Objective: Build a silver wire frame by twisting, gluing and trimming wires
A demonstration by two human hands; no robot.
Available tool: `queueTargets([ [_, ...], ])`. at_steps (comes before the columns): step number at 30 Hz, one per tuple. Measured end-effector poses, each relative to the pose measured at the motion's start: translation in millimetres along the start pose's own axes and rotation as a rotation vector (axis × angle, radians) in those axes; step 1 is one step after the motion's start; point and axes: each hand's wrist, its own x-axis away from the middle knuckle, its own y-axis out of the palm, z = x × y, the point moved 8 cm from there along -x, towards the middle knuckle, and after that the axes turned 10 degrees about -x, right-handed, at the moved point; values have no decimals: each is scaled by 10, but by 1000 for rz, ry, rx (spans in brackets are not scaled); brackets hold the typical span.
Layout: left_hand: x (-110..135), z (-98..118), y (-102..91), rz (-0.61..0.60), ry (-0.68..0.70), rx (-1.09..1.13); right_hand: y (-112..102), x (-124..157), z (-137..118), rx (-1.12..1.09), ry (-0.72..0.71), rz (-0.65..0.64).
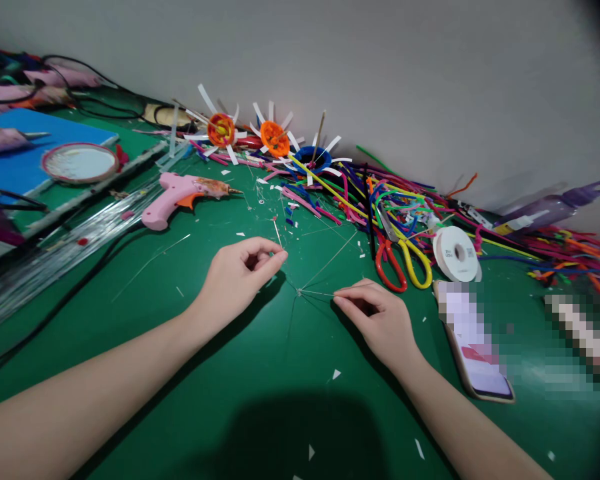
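Observation:
My left hand (240,273) pinches a thin wire (279,235) between thumb and forefinger above the green mat (240,400). My right hand (375,317) pinches the end of another thin wire (317,293). Several fine wires meet at a small joint (299,291) between the two hands and fan out over the mat.
A pink glue gun (180,197) lies behind my left hand. Three craft wheels with white strips (273,139) stand by the wall. Coloured pipe cleaners (395,200), red and yellow scissors (403,263), a white ribbon roll (457,253) and a phone (477,353) lie at right.

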Motion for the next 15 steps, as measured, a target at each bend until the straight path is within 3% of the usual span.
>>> queueTargets([
  [15, -3, -13, 10, -2, -2, 13, 55, 6, -88, 69, -52, -63],
])
